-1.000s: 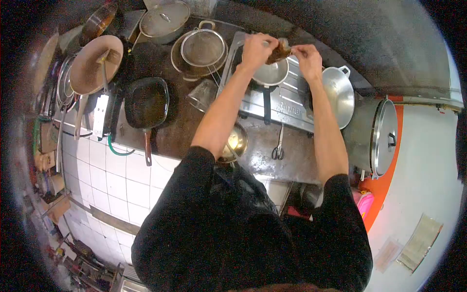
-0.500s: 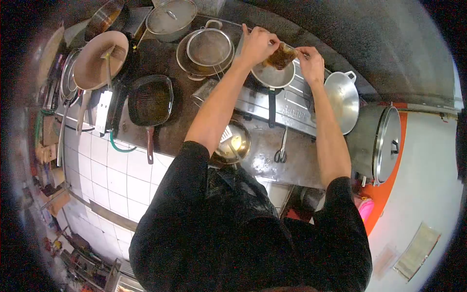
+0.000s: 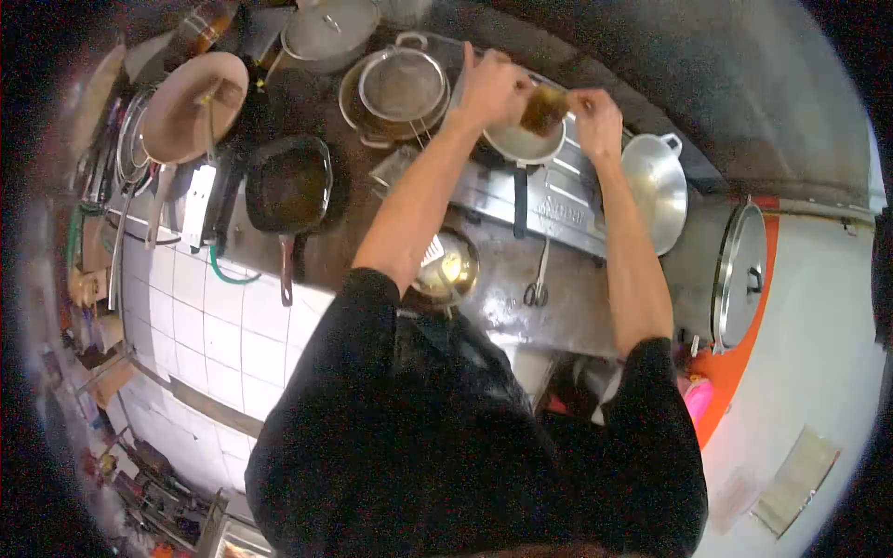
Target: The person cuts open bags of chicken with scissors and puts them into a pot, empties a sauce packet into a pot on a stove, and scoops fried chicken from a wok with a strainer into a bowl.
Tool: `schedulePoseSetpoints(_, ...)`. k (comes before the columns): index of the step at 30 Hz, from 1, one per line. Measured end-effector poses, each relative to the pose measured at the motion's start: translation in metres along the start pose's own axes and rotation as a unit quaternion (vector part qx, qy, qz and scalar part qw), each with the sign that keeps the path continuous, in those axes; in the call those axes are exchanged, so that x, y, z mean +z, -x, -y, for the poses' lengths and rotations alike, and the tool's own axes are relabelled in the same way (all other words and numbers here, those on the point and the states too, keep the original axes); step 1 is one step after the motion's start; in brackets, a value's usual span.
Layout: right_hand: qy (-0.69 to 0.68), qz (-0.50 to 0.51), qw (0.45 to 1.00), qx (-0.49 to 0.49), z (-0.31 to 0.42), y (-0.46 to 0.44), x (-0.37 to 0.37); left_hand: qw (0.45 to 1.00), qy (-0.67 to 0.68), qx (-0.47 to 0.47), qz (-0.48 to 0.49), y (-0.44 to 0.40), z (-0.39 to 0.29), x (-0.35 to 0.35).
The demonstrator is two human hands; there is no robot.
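Above a light-coloured frying pan (image 3: 523,147) on the stove, my two hands hold a small plastic packet (image 3: 543,111) with brown contents, blurred by motion. My left hand (image 3: 496,87) pinches its left edge, with one finger sticking up. At the opposite upper corner, the fingers of my right hand (image 3: 597,121) are closed on it. Part of the pan's rim is hidden behind the packet and my left hand. Below the stove, scissors (image 3: 537,286) lie on the metal counter. A gold-coloured pan (image 3: 458,265) with a slotted utensil in it sits near my left forearm.
Left of my arm are a strainer (image 3: 403,86) over a pot and a square grill pan (image 3: 290,185). A wide metal wok (image 3: 655,191) and a tall lidded stockpot (image 3: 741,279) stand to the right. A large beige pan (image 3: 175,121) rests at the far left.
The packet has tilted and hangs more steeply between my hands, blurred now. Both hands stay almost in place, and the view has shifted slightly.
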State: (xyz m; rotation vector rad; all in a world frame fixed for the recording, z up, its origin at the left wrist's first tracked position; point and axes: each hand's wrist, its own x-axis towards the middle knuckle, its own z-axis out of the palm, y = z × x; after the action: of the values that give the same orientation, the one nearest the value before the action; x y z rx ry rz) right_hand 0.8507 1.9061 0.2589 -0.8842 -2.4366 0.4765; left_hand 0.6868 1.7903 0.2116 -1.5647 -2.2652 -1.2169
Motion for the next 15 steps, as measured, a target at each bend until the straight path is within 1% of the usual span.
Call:
schedulePoseSetpoints(3, -0.018, 0.007, 1.000, 0.002, -0.004, 0.004, 0.002, 1.000, -0.011, 0.027, -0.010, 0.002, -0.002, 0.000)
schedulePoseSetpoints(4, -0.025, 0.056, 0.998, -0.013, -0.009, 0.002, 0.003, 0.999, -0.020, 0.020, 0.027, 0.002, -0.003, -0.002)
schedulePoseSetpoints(5, -0.023, 0.062, 0.998, -0.003, -0.011, 0.016, 0.000, 0.999, -0.014, 0.017, 0.036, 0.012, -0.011, -0.001)
schedulePoseSetpoints(6, -0.024, 0.043, 0.999, 0.001, -0.012, 0.019, -0.002, 0.999, -0.021, 0.021, 0.033, 0.015, -0.015, -0.001)
schedulePoseSetpoints(7, -0.032, 0.014, 0.999, -0.011, -0.011, 0.003, 0.001, 0.999, -0.040, 0.031, 0.015, 0.001, -0.009, -0.005)
schedulePoseSetpoints(8, -0.035, 0.008, 0.999, -0.010, -0.007, 0.001, 0.003, 0.998, -0.043, 0.038, 0.015, -0.006, -0.004, -0.006)
schedulePoseSetpoints(10, -0.028, 0.018, 0.999, 0.006, -0.004, 0.021, -0.009, 1.000, 0.000, 0.015, -0.006, 0.003, -0.010, -0.003)
schedulePoseSetpoints(11, -0.032, 0.008, 0.999, -0.005, 0.000, 0.004, -0.006, 1.000, -0.008, 0.020, -0.019, -0.008, -0.003, -0.001)
schedulePoseSetpoints(12, -0.064, 0.031, 0.997, 0.019, -0.009, 0.004, 0.001, 0.999, -0.017, 0.027, -0.028, -0.009, -0.001, 0.002)
schedulePoseSetpoints(13, -0.062, 0.038, 0.997, 0.024, -0.015, 0.010, 0.002, 0.999, -0.018, 0.022, -0.027, 0.004, -0.005, 0.008)
schedulePoseSetpoints(15, -0.121, 0.082, 0.985, 0.087, -0.014, 0.005, 0.001, 1.000, -0.004, 0.006, -0.017, 0.008, -0.010, 0.004)
